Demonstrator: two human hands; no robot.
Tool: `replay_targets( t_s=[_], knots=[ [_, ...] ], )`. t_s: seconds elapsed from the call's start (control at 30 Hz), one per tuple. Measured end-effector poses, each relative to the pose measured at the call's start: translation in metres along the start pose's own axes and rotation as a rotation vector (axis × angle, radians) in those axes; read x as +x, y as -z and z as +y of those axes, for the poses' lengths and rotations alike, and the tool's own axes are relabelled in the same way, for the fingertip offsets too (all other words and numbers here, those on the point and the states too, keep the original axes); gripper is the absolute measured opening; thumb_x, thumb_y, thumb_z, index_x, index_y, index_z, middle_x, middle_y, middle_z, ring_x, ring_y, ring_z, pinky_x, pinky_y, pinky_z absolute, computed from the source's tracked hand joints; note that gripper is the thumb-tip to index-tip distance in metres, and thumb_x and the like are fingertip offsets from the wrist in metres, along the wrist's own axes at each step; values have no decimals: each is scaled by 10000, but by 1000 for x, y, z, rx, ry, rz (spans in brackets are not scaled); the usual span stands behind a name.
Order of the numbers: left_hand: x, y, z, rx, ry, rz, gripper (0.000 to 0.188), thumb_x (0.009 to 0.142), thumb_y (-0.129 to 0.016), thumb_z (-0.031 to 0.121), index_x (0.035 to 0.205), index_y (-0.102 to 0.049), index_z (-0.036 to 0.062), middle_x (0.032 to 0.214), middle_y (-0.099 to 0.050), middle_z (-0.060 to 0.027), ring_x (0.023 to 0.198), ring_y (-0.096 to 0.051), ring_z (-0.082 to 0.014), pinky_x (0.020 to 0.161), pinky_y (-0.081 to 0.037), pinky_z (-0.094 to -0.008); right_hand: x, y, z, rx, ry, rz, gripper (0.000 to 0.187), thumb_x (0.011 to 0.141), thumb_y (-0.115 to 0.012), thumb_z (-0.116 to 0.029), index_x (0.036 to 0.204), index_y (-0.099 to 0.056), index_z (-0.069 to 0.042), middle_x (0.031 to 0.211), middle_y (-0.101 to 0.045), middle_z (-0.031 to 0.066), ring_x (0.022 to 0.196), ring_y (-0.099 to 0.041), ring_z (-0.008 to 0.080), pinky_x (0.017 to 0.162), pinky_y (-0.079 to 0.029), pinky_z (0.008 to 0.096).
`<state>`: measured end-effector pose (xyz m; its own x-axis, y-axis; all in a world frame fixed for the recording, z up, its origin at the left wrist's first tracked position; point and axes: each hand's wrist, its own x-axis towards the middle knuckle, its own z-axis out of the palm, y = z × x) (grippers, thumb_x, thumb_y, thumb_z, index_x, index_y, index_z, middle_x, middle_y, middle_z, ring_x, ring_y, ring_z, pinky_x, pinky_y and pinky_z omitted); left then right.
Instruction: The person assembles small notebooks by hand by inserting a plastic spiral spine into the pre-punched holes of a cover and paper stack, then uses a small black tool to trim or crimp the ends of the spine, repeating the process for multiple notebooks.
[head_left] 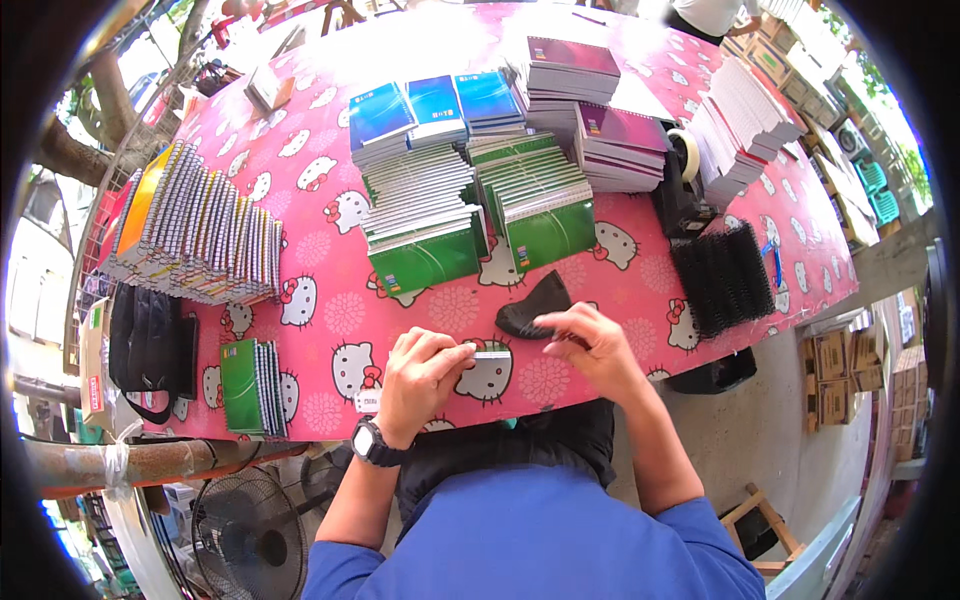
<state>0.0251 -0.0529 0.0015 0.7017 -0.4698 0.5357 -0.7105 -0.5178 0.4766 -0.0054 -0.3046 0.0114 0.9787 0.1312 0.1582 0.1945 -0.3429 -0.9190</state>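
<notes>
My left hand (425,375), with a black watch (375,442) at its wrist, is closed. Between its thumb and index finger sits a short, thin silver-white strip (492,354) whose kind I cannot make out; it points right. To the right, my right hand (592,345) is raised over the table with fingers curled and the thumb close to the index finger. Whatever its fingertips may pinch is too small to tell. Just beyond those fingertips lies a crumpled black cloth or pouch (538,303) on the pink cartoon-cat tablecloth (450,312).
Green wire-bound notebooks (430,255) stand ahead, blue ones (380,115) behind them. Maroon notebooks (622,145) are stacked farther right, beside a black tape dispenser (682,195) and black binding coils (722,280). Left are another notebook row (205,235), a black bag (148,340) and green notebooks (252,388).
</notes>
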Motion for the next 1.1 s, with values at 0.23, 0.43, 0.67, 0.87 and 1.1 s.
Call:
replay_targets(
  t_s=[0.23,0.43,0.67,0.87,1.1],
  knots=[
    [6,-3,-1,8,-9,-23,198,698,-714,65,888,-695,120,785,-601,5,766,-567,-192,700,-444,-332,3,-12,3,-89,51,-65,270,752,-728,-5,1004,-692,-92,837,-530,27,764,-563,145,661,-461,271],
    [6,-1,-1,11,1,-27,175,699,-714,72,866,-693,119,779,-599,5,777,-570,-196,701,-445,-336,7,-9,8,-155,132,-220,257,785,-700,-19,1033,-670,-82,839,-547,65,744,-575,198,657,-475,317],
    [15,-8,19,-27,52,-134,422,684,-764,212,1068,-612,127,1038,-569,-78,931,-539,-287,806,-419,-404,13,-11,0,-145,204,-198,461,835,-645,-16,1278,-538,-92,799,-577,85,699,-574,183,647,-485,309],
    [10,-14,23,106,-68,-185,184,792,-669,247,914,-620,119,868,-581,-29,816,-553,-233,711,-408,-365,14,-5,8,-41,-83,-296,464,854,-663,-251,1260,-512,-85,1009,-633,174,890,-629,313,776,-506,391],
    [12,-9,16,67,-98,-225,186,756,-707,272,835,-635,121,882,-609,2,822,-567,-212,706,-419,-353,28,-14,28,-843,-95,-106,811,654,-748,-562,1287,-460,-144,1352,-397,193,1190,-417,376,924,-398,510]
  ],
)
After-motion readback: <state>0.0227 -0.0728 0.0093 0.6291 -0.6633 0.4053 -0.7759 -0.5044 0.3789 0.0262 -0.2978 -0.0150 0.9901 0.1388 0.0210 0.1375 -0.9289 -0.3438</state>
